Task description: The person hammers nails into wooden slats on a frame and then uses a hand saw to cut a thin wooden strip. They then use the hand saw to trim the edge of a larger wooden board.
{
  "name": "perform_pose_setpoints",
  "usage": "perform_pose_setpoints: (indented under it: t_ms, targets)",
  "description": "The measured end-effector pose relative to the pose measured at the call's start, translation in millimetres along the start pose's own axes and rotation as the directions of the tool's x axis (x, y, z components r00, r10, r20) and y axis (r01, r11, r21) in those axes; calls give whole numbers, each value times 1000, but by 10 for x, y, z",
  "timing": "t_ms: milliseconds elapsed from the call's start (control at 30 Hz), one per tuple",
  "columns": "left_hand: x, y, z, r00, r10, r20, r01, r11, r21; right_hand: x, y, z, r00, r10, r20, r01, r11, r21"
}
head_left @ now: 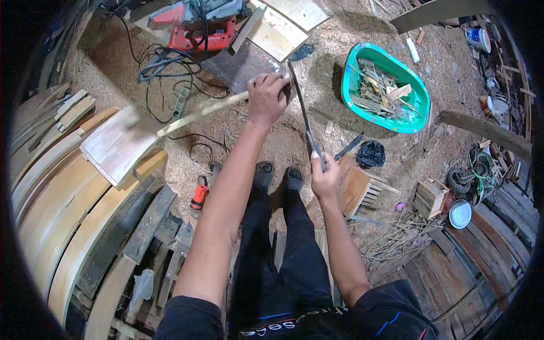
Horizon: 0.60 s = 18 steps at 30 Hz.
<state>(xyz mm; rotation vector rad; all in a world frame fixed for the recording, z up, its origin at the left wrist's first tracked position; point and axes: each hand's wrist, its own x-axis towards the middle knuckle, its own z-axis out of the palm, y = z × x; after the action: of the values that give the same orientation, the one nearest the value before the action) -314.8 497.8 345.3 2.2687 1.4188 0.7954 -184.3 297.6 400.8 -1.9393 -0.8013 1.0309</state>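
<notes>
A long pale wooden strip [212,107] runs from the lower left up to my left hand [267,99], whose fingers are wrapped round it near its upper end. My right hand [325,177] is closed on the lower end of a long, narrow dark blade [303,110]. The blade slants up and to the left, and its tip is close beside my left hand. Whether the blade touches the strip cannot be made out. Below the right hand's left side are my two dark shoes.
A green tub [349,101] of wood scraps stands at upper right. A red power tool [202,37] and tangled cables lie at upper left. Boards [68,212] are stacked at left. A black bag [371,154] and a wooden crate [430,198] are on the right.
</notes>
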Motion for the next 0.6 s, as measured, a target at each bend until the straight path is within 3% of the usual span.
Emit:
perform_pose_setpoints:
  t_ms: [133, 267, 400, 467, 600]
  targets:
    - [153, -13, 15, 999, -27, 36, 29, 998, -48, 81, -27, -114, 999, 54, 2, -54, 998, -26]
    - [261, 60, 116, 989, 13, -144, 8, 990, 144, 224, -23, -106, 999, 48, 3, -48, 999, -20]
    - [393, -5, 267, 974, -180, -137, 184, 983, 15, 296, -42, -156, 997, -70, 20, 71, 996, -46]
    - [410, -28, 329, 974, -142, -177, 169, 975, 148, 282, -177, -142, 992, -122, 10, 122, 992, -25]
    - [475, 5, 381, 978, -97, -183, 152, 936, 319, 317, -136, -101, 998, -45, 34, 45, 999, 9]
